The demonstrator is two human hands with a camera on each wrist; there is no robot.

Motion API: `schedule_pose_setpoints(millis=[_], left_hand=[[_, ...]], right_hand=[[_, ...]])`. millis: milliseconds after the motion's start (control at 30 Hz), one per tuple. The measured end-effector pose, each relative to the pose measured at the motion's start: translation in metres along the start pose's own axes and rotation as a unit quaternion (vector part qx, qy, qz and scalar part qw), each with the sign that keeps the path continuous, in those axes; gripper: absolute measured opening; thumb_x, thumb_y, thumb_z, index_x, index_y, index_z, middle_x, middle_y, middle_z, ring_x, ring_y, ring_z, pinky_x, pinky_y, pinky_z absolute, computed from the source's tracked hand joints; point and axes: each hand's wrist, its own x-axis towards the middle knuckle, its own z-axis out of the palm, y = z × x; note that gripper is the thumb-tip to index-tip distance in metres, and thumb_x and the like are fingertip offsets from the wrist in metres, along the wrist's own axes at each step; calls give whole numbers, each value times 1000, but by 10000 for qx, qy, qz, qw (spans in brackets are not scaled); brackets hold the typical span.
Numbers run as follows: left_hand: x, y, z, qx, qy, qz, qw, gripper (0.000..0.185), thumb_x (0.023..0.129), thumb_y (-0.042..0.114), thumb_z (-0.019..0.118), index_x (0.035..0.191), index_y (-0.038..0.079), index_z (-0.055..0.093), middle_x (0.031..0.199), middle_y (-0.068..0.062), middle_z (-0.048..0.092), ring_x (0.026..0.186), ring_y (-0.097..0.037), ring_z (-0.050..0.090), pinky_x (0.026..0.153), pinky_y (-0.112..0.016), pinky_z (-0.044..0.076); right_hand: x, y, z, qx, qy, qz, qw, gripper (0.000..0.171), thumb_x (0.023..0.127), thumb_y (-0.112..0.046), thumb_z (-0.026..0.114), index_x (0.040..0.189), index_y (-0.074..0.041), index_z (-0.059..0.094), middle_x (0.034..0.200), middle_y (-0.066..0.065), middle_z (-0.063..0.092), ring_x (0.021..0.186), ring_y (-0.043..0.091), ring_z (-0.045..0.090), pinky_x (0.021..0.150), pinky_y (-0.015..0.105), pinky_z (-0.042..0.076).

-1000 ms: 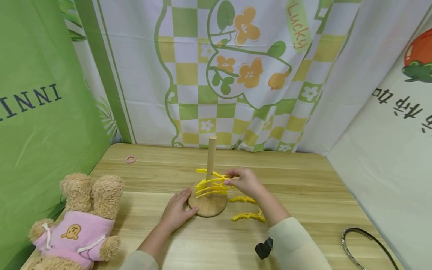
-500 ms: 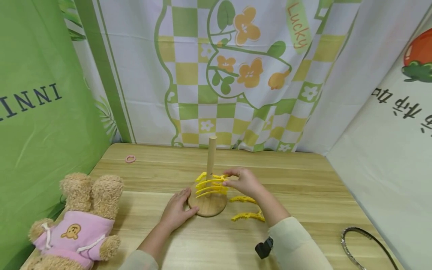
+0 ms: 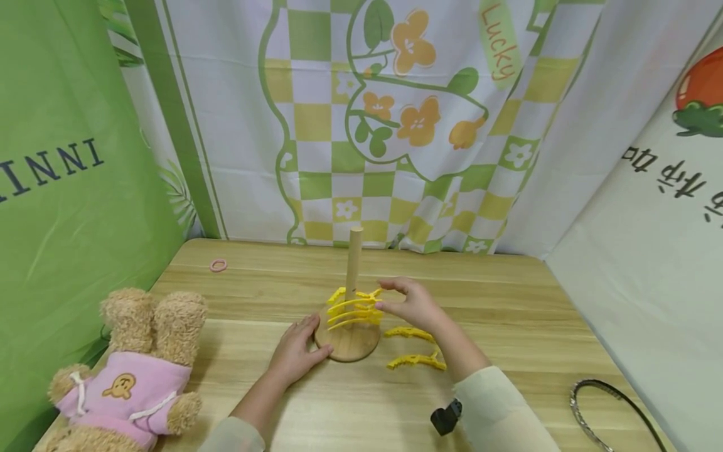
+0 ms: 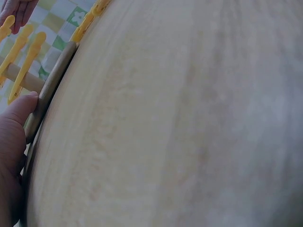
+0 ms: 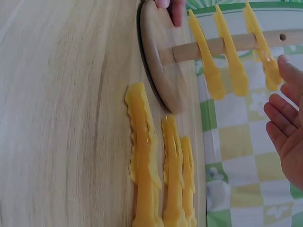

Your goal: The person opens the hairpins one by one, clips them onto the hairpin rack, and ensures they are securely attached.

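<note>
Fingers of the right hand [image 3: 415, 303] have let go and spread open beside the yellow clips [image 3: 353, 306] now on the wooden peg stand [image 3: 348, 342] mid-worktop. Left hand [image 3: 295, 355] rests flat against its base. Loose clips [image 3: 415, 362] remain beside it.

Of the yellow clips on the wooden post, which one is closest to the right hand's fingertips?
The topmost clip on the post: it sits highest in the stack, beside the right hand; the lower clips lie nearer the round base.
</note>
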Motion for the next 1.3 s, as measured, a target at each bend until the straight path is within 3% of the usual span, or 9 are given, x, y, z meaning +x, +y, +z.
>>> schedule_pose_setpoints(millis=[233, 667, 900, 1033, 1300], left_hand=[[1, 1, -2, 20, -21, 54, 10000, 73, 75, 49, 59, 132, 8, 36, 138, -6, 34, 129, -22, 30, 110, -41, 15], [2, -1, 0, 109, 30, 33, 9999, 74, 74, 51, 58, 131, 9, 37, 138, -5, 35, 129, -21, 30, 111, -40, 16], [2, -1, -1, 173, -5, 21, 9998, 75, 74, 52, 58, 131, 8, 37, 138, -6, 36, 129, -20, 31, 110, -40, 17], [2, 0, -1, 159, -52, -47, 9998, 76, 74, 52, 59, 132, 8, 36, 138, -6, 35, 129, -20, 30, 111, -39, 16], [1, 1, -1, 119, -51, -37, 9999, 76, 73, 51, 59, 131, 8, 37, 138, -6, 35, 129, -20, 31, 111, -39, 17]], right_hand=[[-13, 17, -17, 10, 255, 145, 9996, 49, 73, -51, 59, 118, -34, 48, 125, -6, 48, 120, 21, 41, 95, 45, 39], [-54, 68, -31, -159, 668, 211, 9974, 56, 75, -46, 60, 121, -15, 50, 123, 7, 51, 117, 31, 43, 97, 51, 35], [-79, 81, -24, -303, 599, 688, 9954, 52, 74, -42, 63, 120, -21, 51, 122, 0, 50, 114, 28, 45, 93, 45, 41], [-87, 86, -20, -507, 614, 715, 9943, 50, 72, -39, 66, 117, -21, 53, 116, -3, 53, 107, 24, 49, 90, 41, 44], [-94, 96, -13, -306, 455, 732, 9958, 49, 64, -37, 72, 109, -22, 58, 106, -6, 56, 98, 15, 50, 84, 30, 48]])
